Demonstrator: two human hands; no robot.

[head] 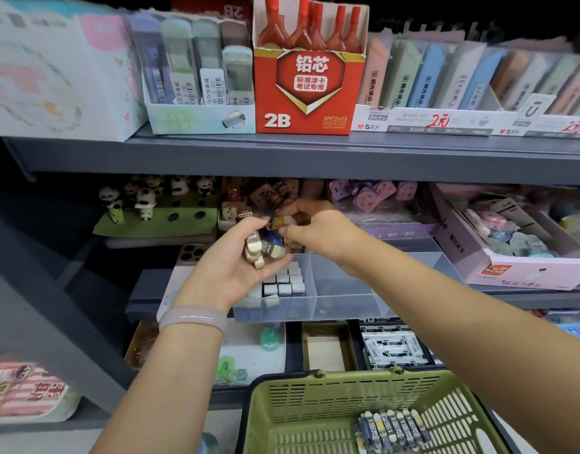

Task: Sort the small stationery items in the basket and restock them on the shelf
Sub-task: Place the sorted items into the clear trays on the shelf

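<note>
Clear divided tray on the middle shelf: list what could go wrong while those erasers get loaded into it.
1. The left hand cups a loose stack of erasers above the clear divided tray; while the right hand pinches one eraser off the top, others could slip out and fall.
2. The tray juts past the shelf edge, so a downward push may tip it.
3. Dropped erasers could land in the green basket among the 2B lead tubes, mixing stock.
</note>
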